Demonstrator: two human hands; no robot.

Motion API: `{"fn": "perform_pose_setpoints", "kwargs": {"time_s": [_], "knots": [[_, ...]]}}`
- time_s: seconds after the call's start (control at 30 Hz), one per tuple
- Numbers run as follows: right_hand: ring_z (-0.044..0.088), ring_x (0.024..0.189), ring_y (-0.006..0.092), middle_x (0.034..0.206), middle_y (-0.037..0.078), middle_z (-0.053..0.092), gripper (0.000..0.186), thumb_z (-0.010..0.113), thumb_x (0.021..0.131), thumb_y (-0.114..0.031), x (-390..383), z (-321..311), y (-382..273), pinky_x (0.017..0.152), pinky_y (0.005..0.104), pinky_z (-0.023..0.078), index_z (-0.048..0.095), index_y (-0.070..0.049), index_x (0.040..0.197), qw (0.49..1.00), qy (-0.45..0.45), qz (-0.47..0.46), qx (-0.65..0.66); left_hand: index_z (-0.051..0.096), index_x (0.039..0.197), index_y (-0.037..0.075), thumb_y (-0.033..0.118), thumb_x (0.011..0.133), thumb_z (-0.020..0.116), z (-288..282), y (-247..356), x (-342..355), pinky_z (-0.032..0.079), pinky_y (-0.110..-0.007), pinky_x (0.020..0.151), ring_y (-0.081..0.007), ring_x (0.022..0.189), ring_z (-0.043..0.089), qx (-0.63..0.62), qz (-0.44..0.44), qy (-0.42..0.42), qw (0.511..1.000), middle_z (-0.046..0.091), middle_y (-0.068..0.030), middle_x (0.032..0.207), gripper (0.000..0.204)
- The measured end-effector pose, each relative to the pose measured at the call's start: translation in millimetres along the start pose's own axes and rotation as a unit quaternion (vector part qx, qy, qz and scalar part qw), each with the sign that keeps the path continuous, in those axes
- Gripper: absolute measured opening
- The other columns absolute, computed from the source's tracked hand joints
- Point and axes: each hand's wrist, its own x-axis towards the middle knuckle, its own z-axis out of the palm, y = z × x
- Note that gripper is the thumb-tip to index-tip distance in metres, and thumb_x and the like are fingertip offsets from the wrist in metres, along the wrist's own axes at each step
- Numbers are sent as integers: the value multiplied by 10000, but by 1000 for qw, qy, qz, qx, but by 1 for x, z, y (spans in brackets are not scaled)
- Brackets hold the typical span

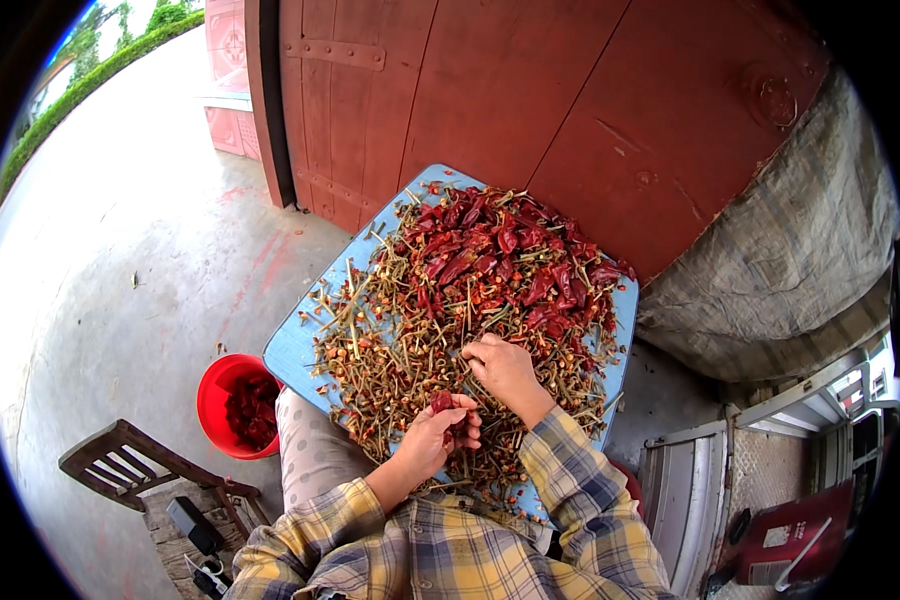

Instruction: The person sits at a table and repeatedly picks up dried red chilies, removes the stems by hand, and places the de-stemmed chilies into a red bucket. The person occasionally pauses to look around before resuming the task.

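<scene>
A light blue board (292, 345) rests on my lap, heaped with dried red chillies (510, 255) at its far side and a litter of cut stems (390, 350) nearer me. My left hand (438, 432) pinches one dried red chilli (441, 402) between its fingers above the stems. My right hand (505, 368) lies palm down on the stem pile just to the right, fingers curled into the stems; whether it grips any I cannot see. Both forearms wear a yellow and blue checked shirt.
A red bucket (215, 400) with chillies inside stands on the concrete floor at my left. A dark wooden stool (120, 460) sits nearer, lower left. A red wooden door (530, 90) rises behind the board. Grey sacking (790, 250) and a white crate (685, 490) are at right.
</scene>
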Motion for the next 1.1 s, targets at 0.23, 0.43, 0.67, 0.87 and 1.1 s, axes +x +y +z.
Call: {"fn": "perform_pose_setpoints", "kwargs": {"time_s": [0.23, 0.43, 0.67, 0.87, 1.1], "knots": [[634, 815, 256, 880, 53, 598, 210, 676, 800, -172, 9, -3, -4, 666, 403, 498, 655, -157, 1009, 996, -54, -11, -70, 562, 1003, 62, 184, 956, 520, -1, 0, -1, 513, -342, 649, -184, 724, 581, 21, -3, 4, 1000, 598, -71, 866, 137], [634, 847, 250, 883, 47, 599, 271, 692, 780, -178, 11, 4, 0, 681, 404, 502, 638, -153, 1044, 996, -46, -29, -72, 553, 966, 73, 196, 960, 525, 1, 1, -1, 501, -335, 626, -174, 708, 571, 24, -13, 22, 999, 598, -66, 849, 126], [620, 789, 245, 894, 40, 602, 192, 672, 800, -178, 11, 5, 4, 649, 394, 493, 637, -141, 986, 995, -54, -39, -78, 555, 923, 79, 216, 953, 555, 2, 1, -1, 503, -311, 597, -149, 679, 559, 10, -5, 25, 1000, 593, -48, 824, 141], [612, 746, 250, 878, 49, 606, 133, 644, 817, -154, 8, 5, 7, 634, 393, 488, 624, -125, 945, 998, -30, 18, -45, 562, 901, 78, 221, 957, 553, 4, 3, -1, 469, -296, 573, -131, 652, 523, 1, -13, 7, 1000, 560, -25, 787, 154], [632, 822, 263, 918, 49, 599, 158, 647, 822, -163, 4, -4, 3, 683, 412, 507, 626, -146, 978, 999, -46, -17, -10, 569, 903, 81, 209, 960, 545, 3, 1, -1, 460, -297, 580, -133, 654, 515, 5, -20, 7, 1000, 549, -15, 786, 142]]}}
